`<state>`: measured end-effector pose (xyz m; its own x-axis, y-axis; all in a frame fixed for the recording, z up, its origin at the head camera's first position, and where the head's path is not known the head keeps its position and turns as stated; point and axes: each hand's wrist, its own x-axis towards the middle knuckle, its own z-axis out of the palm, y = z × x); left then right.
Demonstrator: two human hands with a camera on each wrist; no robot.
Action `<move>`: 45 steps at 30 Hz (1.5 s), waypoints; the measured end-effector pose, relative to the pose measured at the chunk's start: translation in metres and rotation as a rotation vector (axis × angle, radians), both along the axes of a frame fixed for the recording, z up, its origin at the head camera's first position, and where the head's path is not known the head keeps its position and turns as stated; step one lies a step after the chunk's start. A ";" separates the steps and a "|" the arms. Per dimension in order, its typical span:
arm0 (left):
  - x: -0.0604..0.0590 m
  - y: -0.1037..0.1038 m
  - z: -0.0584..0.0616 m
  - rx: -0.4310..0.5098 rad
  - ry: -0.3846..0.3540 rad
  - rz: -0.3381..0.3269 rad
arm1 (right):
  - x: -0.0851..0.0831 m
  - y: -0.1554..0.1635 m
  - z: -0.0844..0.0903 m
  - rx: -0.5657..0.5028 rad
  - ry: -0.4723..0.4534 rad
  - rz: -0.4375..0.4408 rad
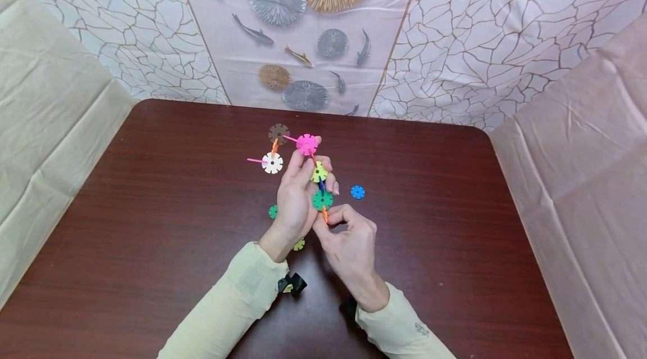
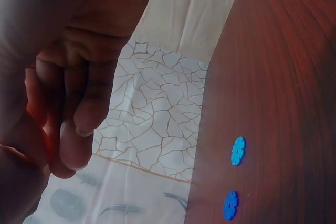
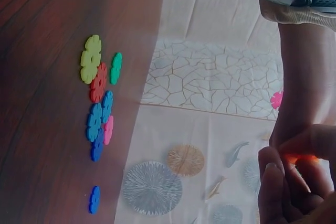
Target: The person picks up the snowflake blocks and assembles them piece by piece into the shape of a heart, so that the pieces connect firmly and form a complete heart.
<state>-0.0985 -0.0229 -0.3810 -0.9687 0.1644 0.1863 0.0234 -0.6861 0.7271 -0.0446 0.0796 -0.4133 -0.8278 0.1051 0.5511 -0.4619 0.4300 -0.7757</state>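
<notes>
The left hand (image 1: pixel 294 199), near the middle of the frame, has its fingers curled about a chain of slotted discs (image 1: pixel 306 144); the thumb and index finger of the right hand (image 1: pixel 349 235), lower and to the right, pinch the orange disc (image 1: pixel 324 214) at the chain's lower end. From there the chain runs up through green, dark blue, yellow and red to pink, then bends left past a brown disc (image 1: pixel 279 133) and down to a white disc (image 1: pixel 272 163) with a pink one set edge-on.

On the surface (image 1: pixel 167 246), a loose blue disc (image 1: pixel 358 192) lies right of the hands, a green disc (image 1: pixel 273 212) left of the left hand, and a yellow-green disc (image 1: pixel 299 244) below it. The right wrist view shows a red disc (image 3: pixel 98 82) at left, among others. Patterned cloth (image 1: pixel 470 39) fills the upper frame.
</notes>
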 end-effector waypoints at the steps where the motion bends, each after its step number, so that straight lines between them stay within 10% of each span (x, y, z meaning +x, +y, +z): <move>1: 0.000 0.000 0.000 -0.001 -0.006 -0.007 | 0.000 0.000 0.000 0.001 -0.005 0.000; 16: -0.008 -0.017 0.007 0.084 -0.061 -0.124 | 0.001 0.005 0.005 0.073 -0.073 0.110; 27: -0.008 -0.036 0.006 0.127 -0.037 -0.213 | 0.001 0.012 0.028 -0.299 -0.403 0.434; 32: -0.006 -0.039 0.008 0.088 -0.080 -0.194 | 0.005 0.010 0.042 -0.219 -0.201 0.325; 38: -0.004 -0.043 0.009 0.039 -0.137 -0.155 | -0.005 0.007 0.019 0.028 0.193 0.184; 45: -0.003 -0.044 0.012 0.037 -0.136 -0.123 | -0.010 0.004 0.003 0.271 0.374 0.124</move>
